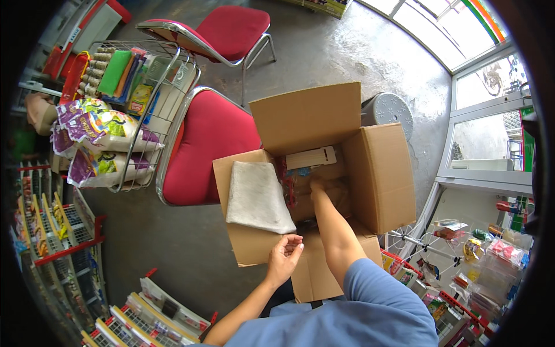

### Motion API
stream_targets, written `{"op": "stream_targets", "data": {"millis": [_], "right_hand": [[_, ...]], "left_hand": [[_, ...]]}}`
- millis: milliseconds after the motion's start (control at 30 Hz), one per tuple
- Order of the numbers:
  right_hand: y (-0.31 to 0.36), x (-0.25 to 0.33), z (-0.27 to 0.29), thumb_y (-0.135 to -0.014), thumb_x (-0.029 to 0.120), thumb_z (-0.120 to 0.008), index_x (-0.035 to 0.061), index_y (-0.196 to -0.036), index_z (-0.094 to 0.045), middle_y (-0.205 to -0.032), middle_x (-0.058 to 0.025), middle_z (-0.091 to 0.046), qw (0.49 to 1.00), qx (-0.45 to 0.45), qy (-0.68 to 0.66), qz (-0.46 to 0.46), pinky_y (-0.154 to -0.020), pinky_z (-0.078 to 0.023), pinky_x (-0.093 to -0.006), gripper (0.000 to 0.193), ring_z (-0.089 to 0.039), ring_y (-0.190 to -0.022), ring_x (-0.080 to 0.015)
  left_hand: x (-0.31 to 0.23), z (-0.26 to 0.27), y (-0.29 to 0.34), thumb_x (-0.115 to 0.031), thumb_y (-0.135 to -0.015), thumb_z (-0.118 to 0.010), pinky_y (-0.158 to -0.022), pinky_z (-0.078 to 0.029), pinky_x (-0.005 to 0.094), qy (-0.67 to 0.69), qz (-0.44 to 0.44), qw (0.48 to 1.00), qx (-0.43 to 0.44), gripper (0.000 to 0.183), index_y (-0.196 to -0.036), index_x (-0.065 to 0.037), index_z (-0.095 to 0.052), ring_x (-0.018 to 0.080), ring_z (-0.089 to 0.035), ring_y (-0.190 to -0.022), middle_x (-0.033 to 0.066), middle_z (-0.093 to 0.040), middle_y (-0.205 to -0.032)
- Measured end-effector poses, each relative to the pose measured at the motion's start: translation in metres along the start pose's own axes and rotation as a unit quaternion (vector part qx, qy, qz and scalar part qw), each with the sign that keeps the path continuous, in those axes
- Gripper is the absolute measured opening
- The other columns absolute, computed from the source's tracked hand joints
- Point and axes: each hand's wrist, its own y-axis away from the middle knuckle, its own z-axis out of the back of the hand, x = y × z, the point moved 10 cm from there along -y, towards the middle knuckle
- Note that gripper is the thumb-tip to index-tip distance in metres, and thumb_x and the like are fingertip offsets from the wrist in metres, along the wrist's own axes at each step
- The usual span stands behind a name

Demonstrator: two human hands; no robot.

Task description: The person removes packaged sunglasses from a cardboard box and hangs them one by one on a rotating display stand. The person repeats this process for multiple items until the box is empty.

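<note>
An open cardboard box (384, 179) stands in front of me with its flaps folded out. My right hand (317, 184) reaches down inside it; its fingers are too dim and covered to make out. Near it in the box lie a pale, flat ribbed item (311, 158), a small blue piece (299, 172) and some red packaging (289, 188). A folded grey-white cloth (257, 196) rests over the left flap. Just below the cloth's near corner hovers my left hand (284, 254), loosely curled, thumb apart from the fingers, with nothing visible in it.
Two red-padded chairs (211, 144) stand to the left. Beside them a wire basket (136, 156) holds purple-and-white bags (107, 130) and other goods. A grey round stool (390, 113) sits behind the box. Shelf racks (63, 231) and hanging packets (474, 248) line the sides.
</note>
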Motion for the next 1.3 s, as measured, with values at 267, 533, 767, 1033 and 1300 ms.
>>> {"op": "stream_targets", "data": {"millis": [267,533,767,1033,1300], "right_hand": [[0.026,0.041,0.019,-0.085,0.023,-0.063,-0.0018,-0.104,-0.061,-0.103,-0.0205,-0.065,0.986,-0.050,-0.029,0.156,-0.083,-0.048,-0.0390,0.032,-0.063,-0.096,-0.0318],[0.115,0.080,0.123,-0.085,0.015,-0.059,0.0029,-0.102,-0.063,-0.093,-0.0220,-0.068,0.945,-0.160,0.039,0.282,-0.081,-0.049,-0.0444,0.021,-0.065,-0.092,-0.0381],[0.231,0.141,0.171,-0.087,0.008,-0.059,0.0028,-0.103,-0.068,-0.091,-0.0168,-0.070,0.903,0.031,0.179,0.389,-0.079,-0.052,-0.0361,0.020,-0.068,-0.086,-0.0273],[0.370,0.169,0.198,-0.092,0.008,-0.059,0.0023,-0.102,-0.070,-0.087,-0.0123,-0.071,0.807,0.355,0.182,0.435,-0.074,-0.052,-0.0313,0.016,-0.065,-0.078,-0.0169],[0.451,0.202,0.267,-0.092,0.008,-0.063,0.0008,-0.107,-0.052,-0.086,-0.0058,-0.066,0.752,0.426,0.062,0.500,-0.070,-0.047,-0.0258,0.020,-0.058,-0.079,-0.0082]], "left_hand": [[0.003,0.001,-0.003,-0.010,-0.090,-0.063,-0.074,-0.050,0.0237,-0.011,-0.020,1.000,-0.007,0.017,-0.106,-0.003,-0.063,0.0081,-0.061,-0.080,0.0019,-0.065,-0.093],[-0.007,-0.013,-0.009,-0.009,-0.091,-0.062,-0.074,-0.048,0.0213,-0.023,-0.032,0.999,0.006,0.015,-0.105,-0.003,-0.062,0.0055,-0.058,-0.079,0.0005,-0.064,-0.094],[-0.027,-0.024,-0.018,-0.006,-0.091,-0.061,-0.075,-0.048,0.0213,-0.018,-0.073,0.997,0.001,0.017,-0.107,-0.004,-0.062,0.0053,-0.058,-0.080,0.0006,-0.064,-0.095],[-0.124,-0.061,0.004,0.006,-0.084,-0.053,-0.112,-0.031,0.0412,-0.187,-0.275,0.939,0.089,0.053,-0.133,-0.012,-0.053,0.0304,-0.036,-0.137,0.0100,-0.044,-0.144],[-0.180,-0.110,0.056,-0.008,-0.089,-0.066,-0.111,-0.030,0.0383,-0.189,-0.290,0.924,0.163,0.025,-0.113,-0.009,-0.061,0.0255,-0.037,-0.137,0.0057,-0.058,-0.130]]}}
